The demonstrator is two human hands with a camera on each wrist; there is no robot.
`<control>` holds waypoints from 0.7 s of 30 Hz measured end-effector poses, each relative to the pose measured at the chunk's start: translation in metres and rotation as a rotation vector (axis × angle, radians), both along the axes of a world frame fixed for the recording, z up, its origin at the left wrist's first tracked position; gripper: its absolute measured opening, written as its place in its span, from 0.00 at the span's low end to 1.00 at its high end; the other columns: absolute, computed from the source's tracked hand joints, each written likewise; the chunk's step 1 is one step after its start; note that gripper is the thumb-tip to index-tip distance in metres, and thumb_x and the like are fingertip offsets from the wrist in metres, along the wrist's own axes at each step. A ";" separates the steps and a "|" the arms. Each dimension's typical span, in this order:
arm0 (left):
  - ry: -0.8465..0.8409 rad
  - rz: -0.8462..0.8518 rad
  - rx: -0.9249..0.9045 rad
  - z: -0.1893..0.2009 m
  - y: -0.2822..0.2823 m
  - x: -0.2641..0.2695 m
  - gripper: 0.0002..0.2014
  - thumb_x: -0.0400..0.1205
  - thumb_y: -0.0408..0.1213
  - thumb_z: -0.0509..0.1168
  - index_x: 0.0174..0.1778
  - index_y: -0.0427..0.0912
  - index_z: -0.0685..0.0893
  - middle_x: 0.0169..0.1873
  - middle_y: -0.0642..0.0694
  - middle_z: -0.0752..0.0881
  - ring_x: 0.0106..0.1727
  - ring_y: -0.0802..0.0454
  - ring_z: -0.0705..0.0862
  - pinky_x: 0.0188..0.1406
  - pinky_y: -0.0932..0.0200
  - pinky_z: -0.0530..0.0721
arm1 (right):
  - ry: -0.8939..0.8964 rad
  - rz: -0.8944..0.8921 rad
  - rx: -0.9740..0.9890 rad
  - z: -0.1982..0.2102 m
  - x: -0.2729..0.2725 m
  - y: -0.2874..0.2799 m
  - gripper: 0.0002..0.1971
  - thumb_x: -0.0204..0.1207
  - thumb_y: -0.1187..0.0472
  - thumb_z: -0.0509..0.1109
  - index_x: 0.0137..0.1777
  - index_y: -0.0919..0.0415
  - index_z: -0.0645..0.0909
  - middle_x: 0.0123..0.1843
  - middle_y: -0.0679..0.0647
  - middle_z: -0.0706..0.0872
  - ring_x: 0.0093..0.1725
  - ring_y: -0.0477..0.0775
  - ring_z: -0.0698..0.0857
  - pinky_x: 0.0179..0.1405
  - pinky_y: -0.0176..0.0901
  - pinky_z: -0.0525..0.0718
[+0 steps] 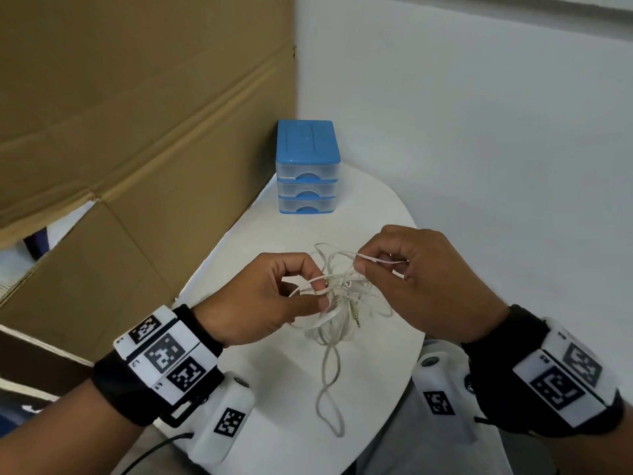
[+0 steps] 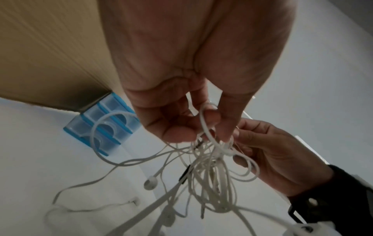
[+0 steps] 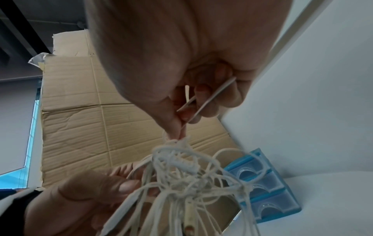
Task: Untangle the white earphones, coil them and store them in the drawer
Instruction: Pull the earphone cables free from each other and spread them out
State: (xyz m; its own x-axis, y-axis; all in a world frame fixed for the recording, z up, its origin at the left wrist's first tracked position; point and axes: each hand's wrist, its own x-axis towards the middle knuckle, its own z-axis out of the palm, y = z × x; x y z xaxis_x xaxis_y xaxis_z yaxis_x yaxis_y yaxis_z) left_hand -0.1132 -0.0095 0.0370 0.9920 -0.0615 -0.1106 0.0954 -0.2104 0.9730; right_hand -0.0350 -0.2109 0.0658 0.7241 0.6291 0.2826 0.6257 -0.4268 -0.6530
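Note:
A tangle of white earphones (image 1: 337, 296) (image 2: 212, 167) (image 3: 181, 167) hangs between both hands above the white table (image 1: 281, 389). My left hand (image 1: 270, 296) (image 2: 181, 111) pinches cable strands at the left of the knot. My right hand (image 1: 411, 279) (image 3: 191, 95) pinches a flat white strand at the upper right. Loops trail down to the tabletop. An earbud (image 2: 150, 182) dangles below. The small blue drawer unit (image 1: 307, 166) (image 2: 102, 126) (image 3: 264, 188), with three clear drawers all closed, stands at the table's far end.
A large cardboard sheet (image 1: 120, 132) (image 3: 101, 119) stands along the table's left side. A white wall (image 1: 479, 114) runs on the right. The table's rounded edge (image 1: 416, 337) lies under my right wrist.

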 end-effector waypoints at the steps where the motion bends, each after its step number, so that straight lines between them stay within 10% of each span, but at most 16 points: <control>1: -0.021 0.004 -0.001 0.001 -0.001 -0.001 0.08 0.70 0.36 0.78 0.34 0.46 0.84 0.34 0.51 0.86 0.26 0.53 0.71 0.27 0.62 0.74 | 0.003 -0.010 0.018 0.001 -0.001 0.001 0.06 0.77 0.59 0.72 0.38 0.54 0.85 0.35 0.49 0.84 0.37 0.52 0.84 0.42 0.56 0.85; 8: -0.111 0.153 -0.043 0.014 -0.010 -0.002 0.18 0.68 0.43 0.76 0.29 0.31 0.77 0.29 0.43 0.84 0.19 0.59 0.70 0.19 0.69 0.70 | 0.018 -0.122 0.071 0.003 -0.005 0.007 0.10 0.77 0.63 0.72 0.35 0.52 0.82 0.29 0.39 0.81 0.32 0.44 0.80 0.33 0.28 0.72; 13: -0.127 0.187 -0.068 0.012 -0.007 0.000 0.14 0.72 0.29 0.76 0.29 0.35 0.76 0.25 0.51 0.85 0.23 0.64 0.79 0.22 0.72 0.74 | 0.011 -0.162 0.093 0.002 -0.008 0.011 0.08 0.77 0.62 0.72 0.36 0.54 0.82 0.28 0.42 0.80 0.30 0.46 0.78 0.33 0.35 0.72; 21: -0.109 0.180 -0.066 0.024 -0.013 -0.005 0.03 0.80 0.24 0.68 0.47 0.31 0.86 0.44 0.30 0.90 0.15 0.68 0.76 0.18 0.79 0.68 | 0.077 -0.056 0.105 0.002 -0.012 0.011 0.06 0.79 0.62 0.71 0.40 0.54 0.82 0.34 0.39 0.83 0.31 0.50 0.80 0.29 0.27 0.72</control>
